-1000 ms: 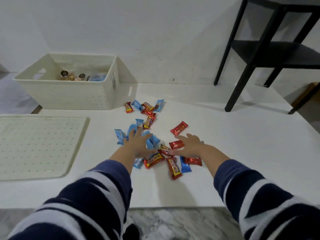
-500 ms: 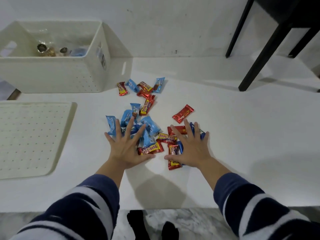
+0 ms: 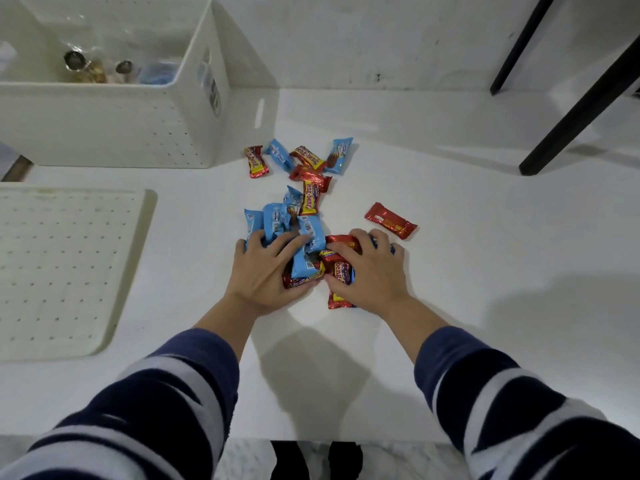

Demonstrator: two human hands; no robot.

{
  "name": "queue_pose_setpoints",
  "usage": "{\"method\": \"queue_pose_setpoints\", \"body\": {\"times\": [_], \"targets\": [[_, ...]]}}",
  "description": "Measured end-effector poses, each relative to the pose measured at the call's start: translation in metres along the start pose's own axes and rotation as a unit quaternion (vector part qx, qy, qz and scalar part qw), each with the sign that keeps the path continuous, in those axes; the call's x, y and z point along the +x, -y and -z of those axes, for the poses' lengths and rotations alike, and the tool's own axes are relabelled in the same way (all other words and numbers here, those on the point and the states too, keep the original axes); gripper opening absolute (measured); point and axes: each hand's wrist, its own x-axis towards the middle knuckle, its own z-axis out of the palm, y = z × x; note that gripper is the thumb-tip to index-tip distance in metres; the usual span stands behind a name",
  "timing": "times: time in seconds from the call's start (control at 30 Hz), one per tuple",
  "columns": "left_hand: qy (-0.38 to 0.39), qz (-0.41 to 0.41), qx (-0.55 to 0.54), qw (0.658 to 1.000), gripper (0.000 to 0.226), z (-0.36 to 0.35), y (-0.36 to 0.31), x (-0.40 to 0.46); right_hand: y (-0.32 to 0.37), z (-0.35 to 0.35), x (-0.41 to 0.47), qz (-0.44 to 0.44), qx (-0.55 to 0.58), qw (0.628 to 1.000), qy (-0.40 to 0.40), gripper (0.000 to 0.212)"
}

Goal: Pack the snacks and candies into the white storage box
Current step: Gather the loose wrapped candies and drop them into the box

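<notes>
Red and blue snack wrappers (image 3: 313, 261) apparently gripped by both hands' curled fingers (image 3: 277, 244).

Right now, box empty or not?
Not empty: the box holds a few clear-wrapped snacks and something blue at the bottom.

Both hands curl over a pile of red and blue snacks (image 3: 308, 258) on the white table (image 3: 485, 271): left hand (image 3: 265, 271), right hand (image 3: 372, 271). One red bar (image 3: 390, 220) lies apart. The box (image 3: 114, 126) stands far left, its lid (image 3: 62, 268) flat nearby.
</notes>
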Motion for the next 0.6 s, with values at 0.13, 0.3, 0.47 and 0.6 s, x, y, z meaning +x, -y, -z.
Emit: {"method": "queue_pose_setpoints", "body": {"times": [0.13,0.3,0.47,0.6], "targets": [[-0.043,-0.039,-0.021,0.998,0.061,0.0,0.005,0.002,0.006,0.0,0.003,0.007,0.007,0.999,-0.041,0.043],[-0.056,-0.072,0.002,0.996,0.052,0.002,0.003,-0.003,0.008,-0.002,0.0,-0.003,0.025,0.999,-0.03,0.041],[-0.044,-0.051,-0.001,0.998,0.055,0.01,-0.001,-0.009,0.012,0.006,-0.005,-0.024,0.046,0.999,-0.003,0.044],[-0.03,-0.013,-0.016,0.999,0.048,0.013,-0.003,-0.02,0.013,0.013,-0.012,-0.04,0.061,0.997,-0.009,0.038]]}}
